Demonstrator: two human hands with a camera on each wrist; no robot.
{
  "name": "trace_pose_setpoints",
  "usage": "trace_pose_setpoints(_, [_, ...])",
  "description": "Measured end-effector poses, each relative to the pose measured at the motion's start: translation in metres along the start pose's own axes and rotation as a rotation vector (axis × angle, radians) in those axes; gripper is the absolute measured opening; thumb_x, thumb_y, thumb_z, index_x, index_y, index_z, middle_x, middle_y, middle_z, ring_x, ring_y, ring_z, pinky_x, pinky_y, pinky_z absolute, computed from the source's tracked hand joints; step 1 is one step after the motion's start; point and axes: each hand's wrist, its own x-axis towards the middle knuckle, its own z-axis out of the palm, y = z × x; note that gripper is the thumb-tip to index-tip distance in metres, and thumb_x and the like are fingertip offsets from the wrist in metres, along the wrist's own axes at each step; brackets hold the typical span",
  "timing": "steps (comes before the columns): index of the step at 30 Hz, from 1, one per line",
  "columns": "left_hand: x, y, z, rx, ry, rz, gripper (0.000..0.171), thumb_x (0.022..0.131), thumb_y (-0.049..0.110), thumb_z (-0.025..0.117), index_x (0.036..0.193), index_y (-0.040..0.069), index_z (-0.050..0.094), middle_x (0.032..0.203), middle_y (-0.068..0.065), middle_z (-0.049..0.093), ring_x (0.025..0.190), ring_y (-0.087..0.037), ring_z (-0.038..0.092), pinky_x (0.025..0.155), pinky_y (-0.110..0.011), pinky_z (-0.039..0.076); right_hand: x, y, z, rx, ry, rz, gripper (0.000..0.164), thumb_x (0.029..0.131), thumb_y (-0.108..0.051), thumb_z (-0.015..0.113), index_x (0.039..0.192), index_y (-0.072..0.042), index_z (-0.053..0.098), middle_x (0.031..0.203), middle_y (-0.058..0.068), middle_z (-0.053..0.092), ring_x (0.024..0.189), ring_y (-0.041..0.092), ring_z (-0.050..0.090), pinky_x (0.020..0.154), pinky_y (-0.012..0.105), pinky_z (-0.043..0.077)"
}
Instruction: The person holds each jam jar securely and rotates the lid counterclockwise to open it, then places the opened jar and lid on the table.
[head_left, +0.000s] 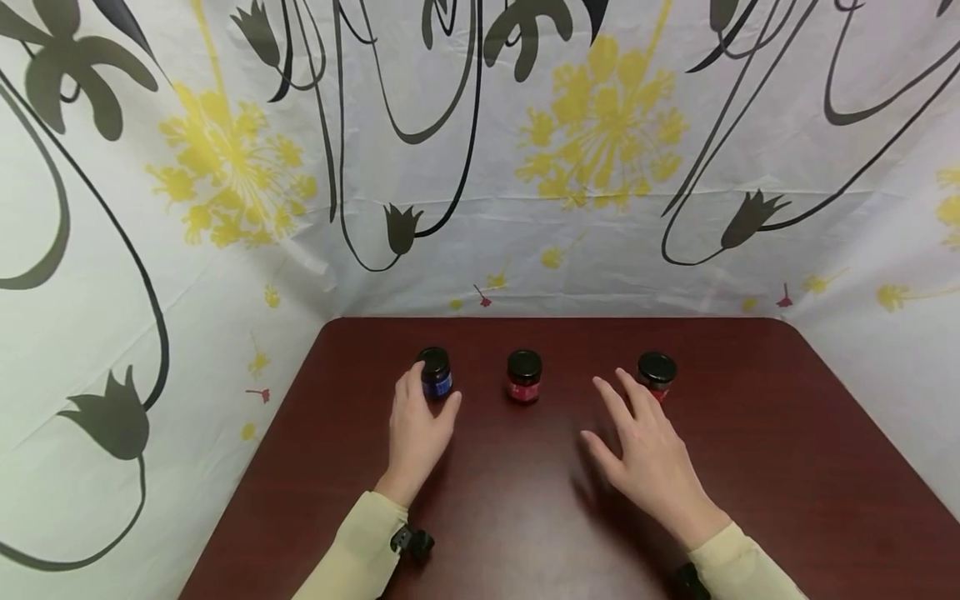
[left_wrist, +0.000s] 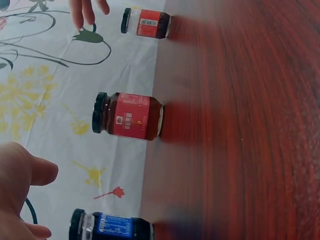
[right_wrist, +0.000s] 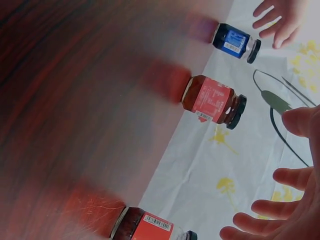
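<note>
At the far left stands a small jar with a blue label and dark lid point(head_left: 437, 385). My left hand point(head_left: 414, 437) is nearest to it, thumb and fingers spread; in the left wrist view a gap shows between the thumb point(left_wrist: 44, 171) and that jar point(left_wrist: 115, 226). My right hand point(head_left: 656, 462) hovers over the table with its fingers apart and holds nothing. Just beyond its fingertips is a jar with a red label point(head_left: 656, 373), partly covered by the hand in the head view. Between the two hands, farther back, a jar with a pinkish-red label point(head_left: 524, 383) stands upright.
All three jars stand in a loose row near the back of a dark reddish-brown wooden table point(head_left: 517, 508). Behind and beside it hangs a white cloth point(head_left: 450, 175) printed with grey and yellow flowers. A dark band with a small device point(head_left: 412, 542) sits on the left sleeve.
</note>
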Motion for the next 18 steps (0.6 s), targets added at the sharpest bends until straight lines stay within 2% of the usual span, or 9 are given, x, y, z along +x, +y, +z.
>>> trace_pose_setpoints(7, [0.004, -0.005, 0.005, -0.048, -0.009, -0.082, 0.077, 0.089, 0.041, 0.076, 0.151, 0.013, 0.04, 0.145, -0.013, 0.046, 0.126, -0.032, 0.053, 0.099, -0.056, 0.045, -0.003, 0.0, 0.0, -0.006, 0.003, -0.003, 0.079, 0.086, -0.042, 0.075, 0.154, -0.018, 0.043, 0.157, 0.019, 0.035, 0.134, 0.04, 0.043, 0.085, 0.062, 0.05])
trace_pose_setpoints(13, [0.014, -0.008, 0.008, -0.051, -0.019, -0.116, 0.08, 0.087, 0.045, 0.077, 0.15, 0.013, 0.04, 0.136, -0.015, 0.05, 0.116, -0.035, 0.058, 0.094, -0.057, 0.047, -0.003, -0.001, -0.001, -0.004, 0.007, -0.01, 0.079, 0.086, -0.042, 0.075, 0.154, -0.019, 0.042, 0.157, 0.018, 0.035, 0.135, 0.039, 0.042, 0.085, 0.061, 0.05])
trace_pose_setpoints(18, [0.02, -0.011, 0.011, -0.076, -0.024, -0.175, 0.087, 0.084, 0.045, 0.08, 0.153, 0.015, 0.034, 0.135, -0.016, 0.051, 0.118, -0.035, 0.057, 0.095, -0.057, 0.045, -0.005, -0.001, -0.002, -0.004, 0.009, -0.008, 0.077, 0.086, -0.041, 0.074, 0.153, -0.018, 0.044, 0.156, 0.017, 0.036, 0.136, 0.038, 0.042, 0.084, 0.06, 0.051])
